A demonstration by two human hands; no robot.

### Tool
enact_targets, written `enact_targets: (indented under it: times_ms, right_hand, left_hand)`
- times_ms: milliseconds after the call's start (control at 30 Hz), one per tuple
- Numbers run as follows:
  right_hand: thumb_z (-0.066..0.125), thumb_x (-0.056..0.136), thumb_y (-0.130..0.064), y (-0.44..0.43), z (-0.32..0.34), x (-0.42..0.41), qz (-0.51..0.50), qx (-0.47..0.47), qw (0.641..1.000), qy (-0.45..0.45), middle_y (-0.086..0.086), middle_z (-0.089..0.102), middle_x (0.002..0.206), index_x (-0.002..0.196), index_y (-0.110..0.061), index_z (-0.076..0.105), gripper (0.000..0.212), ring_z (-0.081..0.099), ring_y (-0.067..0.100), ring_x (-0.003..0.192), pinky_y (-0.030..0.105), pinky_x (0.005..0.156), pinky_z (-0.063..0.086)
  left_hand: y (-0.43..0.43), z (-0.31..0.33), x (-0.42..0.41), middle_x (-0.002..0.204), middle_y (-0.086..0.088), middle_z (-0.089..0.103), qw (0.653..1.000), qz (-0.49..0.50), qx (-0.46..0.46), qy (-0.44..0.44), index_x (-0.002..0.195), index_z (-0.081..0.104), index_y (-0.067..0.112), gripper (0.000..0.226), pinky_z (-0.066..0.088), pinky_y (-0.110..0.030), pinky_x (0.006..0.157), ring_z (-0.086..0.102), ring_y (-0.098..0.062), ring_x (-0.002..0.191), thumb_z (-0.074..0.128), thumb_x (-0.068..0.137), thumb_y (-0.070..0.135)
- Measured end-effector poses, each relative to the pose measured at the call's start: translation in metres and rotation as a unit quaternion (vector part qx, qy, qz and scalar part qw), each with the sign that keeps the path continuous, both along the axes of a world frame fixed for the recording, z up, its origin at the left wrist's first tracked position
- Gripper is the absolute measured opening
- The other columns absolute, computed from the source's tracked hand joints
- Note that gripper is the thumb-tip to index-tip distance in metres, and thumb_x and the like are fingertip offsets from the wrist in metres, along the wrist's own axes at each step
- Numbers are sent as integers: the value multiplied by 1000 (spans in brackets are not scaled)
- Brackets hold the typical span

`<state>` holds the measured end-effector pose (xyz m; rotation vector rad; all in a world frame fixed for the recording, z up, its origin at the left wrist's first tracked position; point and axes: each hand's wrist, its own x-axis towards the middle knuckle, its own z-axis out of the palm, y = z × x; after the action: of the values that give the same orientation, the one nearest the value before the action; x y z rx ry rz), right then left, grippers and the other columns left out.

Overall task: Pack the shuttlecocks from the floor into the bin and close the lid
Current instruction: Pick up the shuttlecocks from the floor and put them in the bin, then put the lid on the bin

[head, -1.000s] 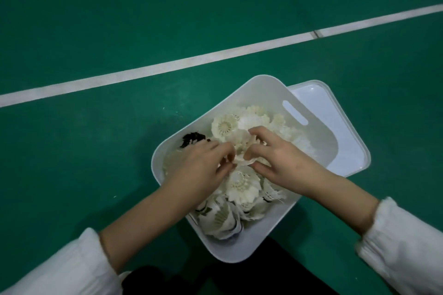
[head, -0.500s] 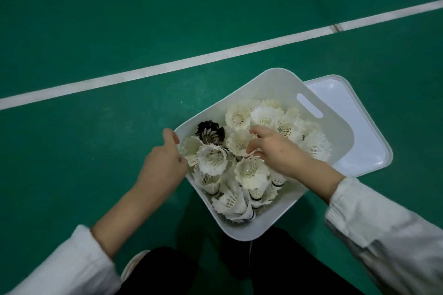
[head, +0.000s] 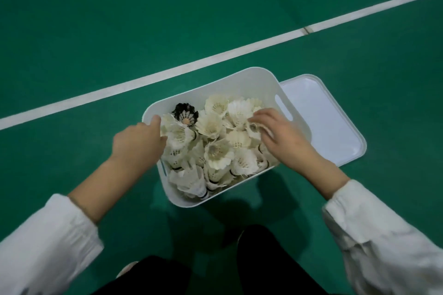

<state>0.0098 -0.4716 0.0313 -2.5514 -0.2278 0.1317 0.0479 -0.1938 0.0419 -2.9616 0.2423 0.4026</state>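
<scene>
**Bin heaped, lid off**

White shuttlecocks [head: 218, 153] fill the bin [head: 227, 86] on the green floor [head: 96, 43]. The left hand [head: 139, 141] has its grip clamped on the bin's left rim, thumb on top. The right hand [head: 280, 136] pinches one of them by the bin's right wall. The lid [head: 330, 127] lies just beside the bin's right side.

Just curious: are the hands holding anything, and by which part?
The left hand grips the bin by its left rim; the right hand seems to pinch a white shuttlecock by its feather edge.
</scene>
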Motion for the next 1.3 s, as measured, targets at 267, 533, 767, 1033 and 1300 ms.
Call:
enact_targets:
  times_ms: [267,533,767,1033,1300]
  right_hand:
    - [47,90,-6,-103,-70,-70,-329,-8,942,72,17,52,124,123,-2,49,34,53,32,108,35,91,42]
    - [49,90,-13,-92,-153,-66,-214,-217,927,219,14,45,122,120,-6,43,31,44,32,113,40,86,41]
    - [57,82,-8,-102,-139,-68,-212,-274,933,95,14,59,94,95,-4,58,14,56,32,87,40,74,38]
    - [60,61,18,-100,-22,4,-322,-204,907,-177,16,57,79,85,-6,61,33,56,33,72,30,67,11]
    - [37,65,2,0,52,10,-179,-100,913,-352,11,53,73,82,-14,45,25,33,20,71,30,61,12]
  left_hand:
    - [-64,45,-26,99,5,60,973,-214,-78,36,107,48,23,28,42,-30,62,57,-18,86,31,95,43]
    - [-96,29,-32,86,9,59,946,-286,-150,24,95,53,24,27,37,-25,55,55,-14,75,29,94,38]
    - [-103,26,-31,87,10,59,944,-278,-173,28,97,54,26,27,47,-29,62,56,-12,78,30,95,38]
    - [-112,45,-11,93,11,62,957,-215,-193,19,99,55,25,20,50,-33,66,57,-12,78,37,95,33]
    - [-79,35,24,145,-8,32,917,80,-390,-1,144,14,20,76,44,-43,98,49,-27,119,62,85,23]
